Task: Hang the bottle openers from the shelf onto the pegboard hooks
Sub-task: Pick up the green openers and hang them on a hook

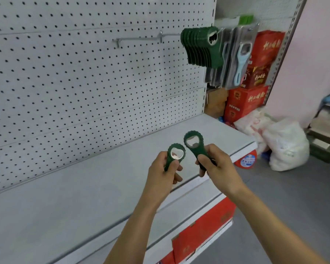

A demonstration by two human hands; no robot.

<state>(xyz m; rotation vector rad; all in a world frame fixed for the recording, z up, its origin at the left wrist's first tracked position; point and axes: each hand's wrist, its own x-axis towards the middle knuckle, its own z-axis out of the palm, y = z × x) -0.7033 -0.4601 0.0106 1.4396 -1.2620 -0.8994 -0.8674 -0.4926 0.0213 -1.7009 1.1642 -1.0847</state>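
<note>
Head view: each grip grasps a green opener (left (163, 169), right (216, 164)) above grey shelf (84, 197), pegboard (84, 73) behind.

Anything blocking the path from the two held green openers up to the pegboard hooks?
Nothing visible. The left hand and right hand each hold a green bottle opener in open air. The bare metal hook is free; the neighbouring hook carries a stack of green openers.

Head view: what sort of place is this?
Probably a small shop or its stockroom: a white pegboard with hooks carrying hung green bottle openers, a display shelf, and stacked red cartons beside it.
</note>
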